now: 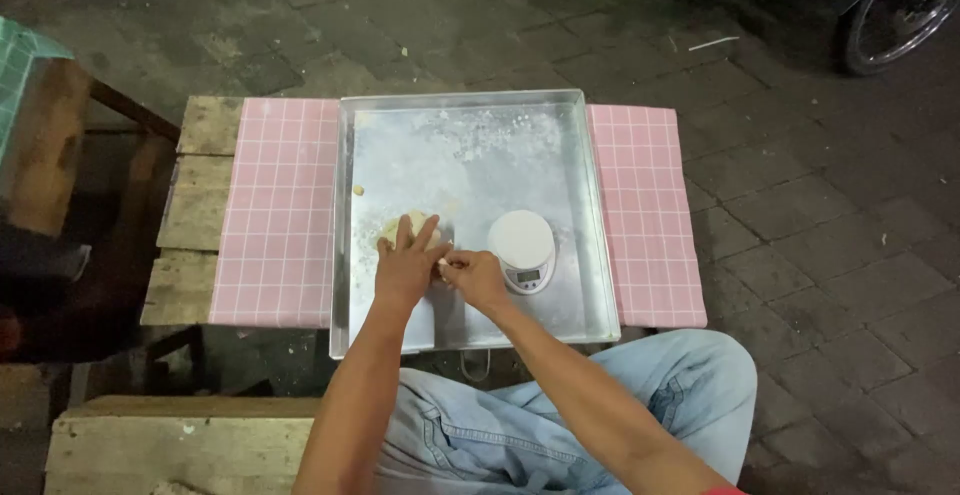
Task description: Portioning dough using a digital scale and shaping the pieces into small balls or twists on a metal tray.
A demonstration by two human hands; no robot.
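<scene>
There is one view only, from a camera worn on the person's head, so no second view shares any of the scene. It looks steeply down and forward over the person's own lap; the jeans-clad knees fill the bottom centre of the frame and both forearms reach up from the bottom edge. The metal tray (470, 155) sits in the middle, moderately near, seen almost from above, its far rim narrower than its near one. Paved ground takes up the upper and right parts, and wheels (900, 5) are cut off by the top edge.
</scene>
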